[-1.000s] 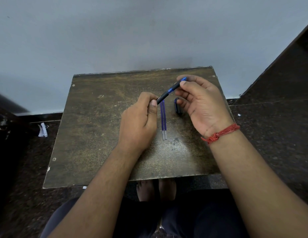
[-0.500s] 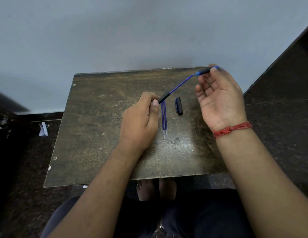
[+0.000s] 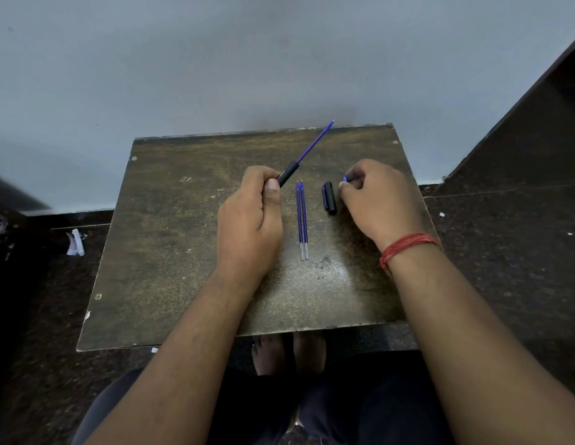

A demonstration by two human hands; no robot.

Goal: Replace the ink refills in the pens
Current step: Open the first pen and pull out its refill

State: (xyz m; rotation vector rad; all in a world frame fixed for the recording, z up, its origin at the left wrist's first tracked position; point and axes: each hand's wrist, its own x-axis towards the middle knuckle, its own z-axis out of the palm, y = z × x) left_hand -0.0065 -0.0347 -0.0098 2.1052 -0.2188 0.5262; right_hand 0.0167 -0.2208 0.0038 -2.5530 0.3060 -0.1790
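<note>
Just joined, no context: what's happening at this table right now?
A person is taking a pen apart to swap its refill. The left hand grips the black pen barrel, with the blue refill sticking out of it, bare. The right hand pinches a small blue piece low over the table. Two spare refills lie side by side between the hands, with the black cap beside them.

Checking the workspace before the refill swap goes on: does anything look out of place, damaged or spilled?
Nothing is spilled or broken. The table is only scratched and worn. The two spare refills lie parallel beside the pen cap. One crumpled paper scrap lies on the floor to the left.
</note>
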